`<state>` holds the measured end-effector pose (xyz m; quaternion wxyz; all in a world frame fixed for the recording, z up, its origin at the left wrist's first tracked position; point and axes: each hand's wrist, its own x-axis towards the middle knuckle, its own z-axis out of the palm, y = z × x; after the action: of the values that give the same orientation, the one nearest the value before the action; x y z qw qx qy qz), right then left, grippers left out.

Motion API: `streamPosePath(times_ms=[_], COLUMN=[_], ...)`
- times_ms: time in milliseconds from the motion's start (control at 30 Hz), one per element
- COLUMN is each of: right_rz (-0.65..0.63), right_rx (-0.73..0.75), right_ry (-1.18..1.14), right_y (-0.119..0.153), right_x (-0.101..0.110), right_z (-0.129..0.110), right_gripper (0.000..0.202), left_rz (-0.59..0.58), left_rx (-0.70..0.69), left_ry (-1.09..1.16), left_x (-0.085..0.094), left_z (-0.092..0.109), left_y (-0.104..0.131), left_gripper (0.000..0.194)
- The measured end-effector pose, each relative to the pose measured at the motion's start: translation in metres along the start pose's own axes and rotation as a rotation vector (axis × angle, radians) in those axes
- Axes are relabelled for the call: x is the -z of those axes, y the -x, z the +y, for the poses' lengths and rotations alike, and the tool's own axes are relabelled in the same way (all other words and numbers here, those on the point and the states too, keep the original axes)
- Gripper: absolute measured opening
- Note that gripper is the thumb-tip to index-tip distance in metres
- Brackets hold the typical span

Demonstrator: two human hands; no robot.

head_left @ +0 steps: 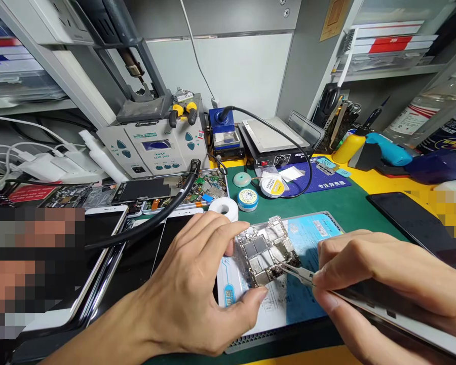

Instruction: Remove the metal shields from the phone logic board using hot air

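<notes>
A small phone circuit board (pixel 260 251), packed with silver shields and dark chips, is tilted over a blue and white printed packet (pixel 307 294). My left hand (pixel 197 279) grips its left side, the index finger at the top edge and the thumb at the bottom. In my right hand (pixel 376 274) are metal tweezers (pixel 300 274), pinched between thumb and fingers. Their tips reach the lower right part of the board; whether they pinch anything there is too small to tell.
Behind the board stand a QUICK hot air station (pixel 155 147), a hot plate (pixel 277 139) and small round tins, one a blue and white tin (pixel 248 199). A black hose (pixel 155 218) runs across on the left, over several phones. Another phone (pixel 414 223) lies at right.
</notes>
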<state>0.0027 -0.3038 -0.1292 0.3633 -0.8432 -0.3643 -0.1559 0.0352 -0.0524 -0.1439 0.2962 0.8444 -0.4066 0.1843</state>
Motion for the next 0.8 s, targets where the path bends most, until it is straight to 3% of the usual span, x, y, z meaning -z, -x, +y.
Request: streamPosePath(times_ms=[800], right_rz=[0.009], right_rx=[-0.016], right_ry=[-0.057], right_y=[-0.0017], right_x=[0.0005], right_z=[-0.0014], right_gripper=[0.037], left_rz=[0.001], left_rx=[-0.017], left_ry=[-0.028], left_x=[0.0011], left_z=[0.001], left_y=[0.0029], left_gripper=[0.052])
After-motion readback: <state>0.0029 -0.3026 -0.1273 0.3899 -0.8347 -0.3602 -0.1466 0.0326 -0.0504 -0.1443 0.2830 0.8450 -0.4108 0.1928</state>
